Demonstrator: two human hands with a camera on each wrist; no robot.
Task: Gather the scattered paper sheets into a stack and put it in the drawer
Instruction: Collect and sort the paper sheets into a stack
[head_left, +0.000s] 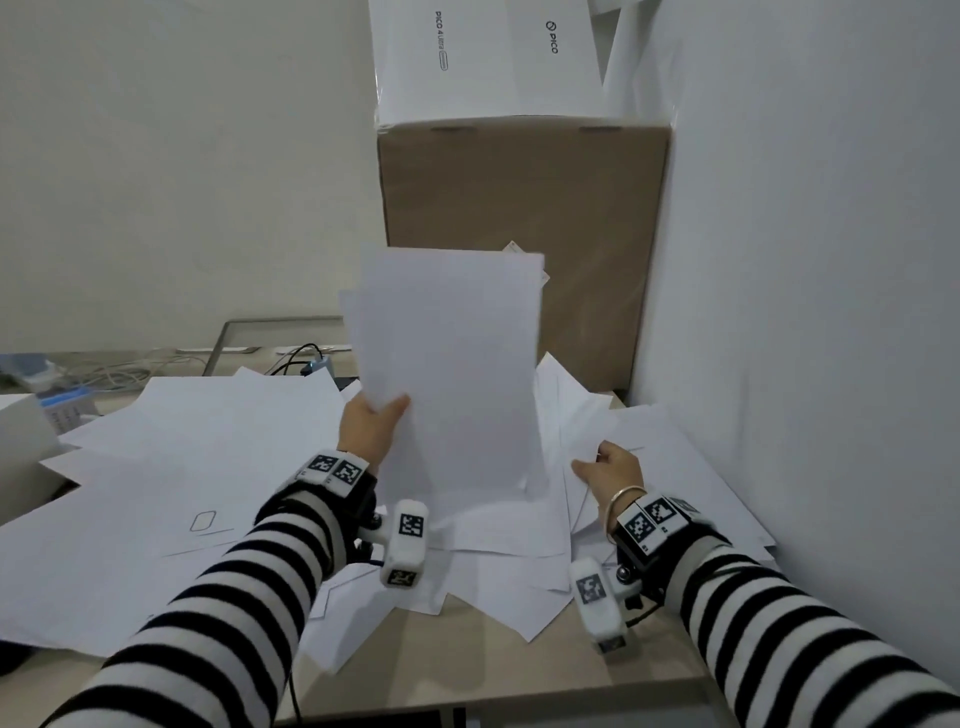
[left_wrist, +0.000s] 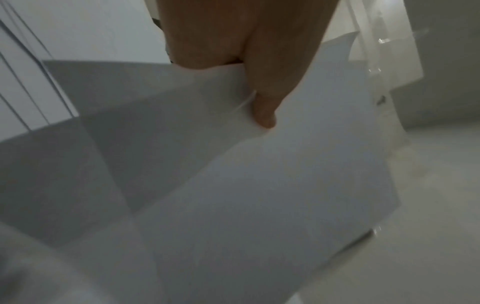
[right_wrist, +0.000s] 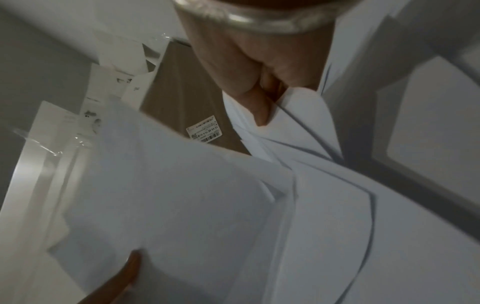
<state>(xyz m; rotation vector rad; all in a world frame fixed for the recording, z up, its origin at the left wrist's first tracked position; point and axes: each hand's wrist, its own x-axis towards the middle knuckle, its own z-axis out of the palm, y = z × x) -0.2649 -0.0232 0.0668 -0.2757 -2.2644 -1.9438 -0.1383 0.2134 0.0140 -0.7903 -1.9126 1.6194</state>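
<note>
My left hand (head_left: 376, 418) holds a bundle of white paper sheets (head_left: 457, 364) upright above the desk, thumb on the front of the bundle (left_wrist: 285, 164), fingers behind it. My right hand (head_left: 605, 470) pinches the corner of several loose sheets (head_left: 597, 415) lying at the right of the desk; in the right wrist view the thumb (right_wrist: 259, 111) presses on those sheets (right_wrist: 306, 123). Many more white sheets (head_left: 197, 431) lie scattered over the desk, overlapping. No drawer is in view.
A tall brown cardboard box (head_left: 519, 228) stands behind the papers, with white PICO boxes (head_left: 488, 57) on top. A white wall (head_left: 805, 260) closes the right side. Cables (head_left: 301, 358) and a small device (head_left: 62, 405) lie at the back left. Bare desk edge (head_left: 467, 665) shows in front.
</note>
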